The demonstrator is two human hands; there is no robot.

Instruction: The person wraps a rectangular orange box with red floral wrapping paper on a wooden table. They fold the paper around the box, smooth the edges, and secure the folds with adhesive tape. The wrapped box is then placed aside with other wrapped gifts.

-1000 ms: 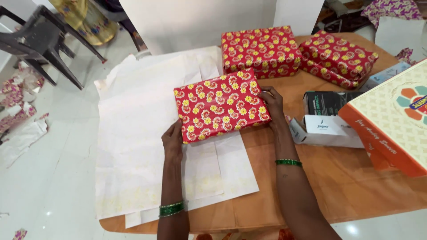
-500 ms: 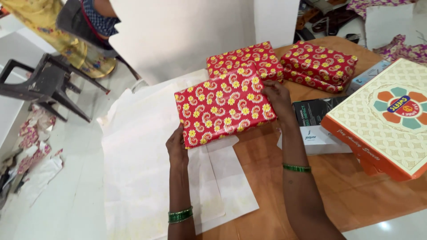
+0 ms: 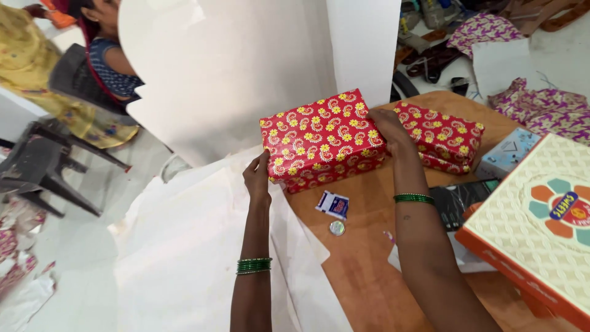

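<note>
- The wooden counter [image 3: 369, 270] carries everything; its left side is covered by large sheets of white paper [image 3: 184, 258] that hang over the left edge.
- At the right edge a big cream and orange patterned box [image 3: 534, 233] lies flat, partly out of view.
- The red wrapped box with yellow flowers [image 3: 319, 132] is at the far middle of the counter, held between both hands. A red edge of the same pattern shows just beneath it, so it seems to rest on a second wrapped box, though I cannot tell whether it touches.
- Another red wrapped box [image 3: 439, 135] lies just beside it, toward the far right corner.
- The left hand [image 3: 258, 178] grips the near left corner of the held box, fingers closed on its side.
- The right hand [image 3: 388, 129] clasps the far right end, fingers wrapped round that edge.
- A dark box [image 3: 458, 200] and a pale blue box [image 3: 507, 154] sit between the wrapped boxes and the big patterned one.
- A small blue and white sachet [image 3: 333, 204] and a round silvery bit [image 3: 336, 228] lie bare on the wood just near of the held box.
- Judged from this, the step in hand is stacking the wrapped box; the next move calls for squaring its edges with what lies below before both hands let go.
</note>
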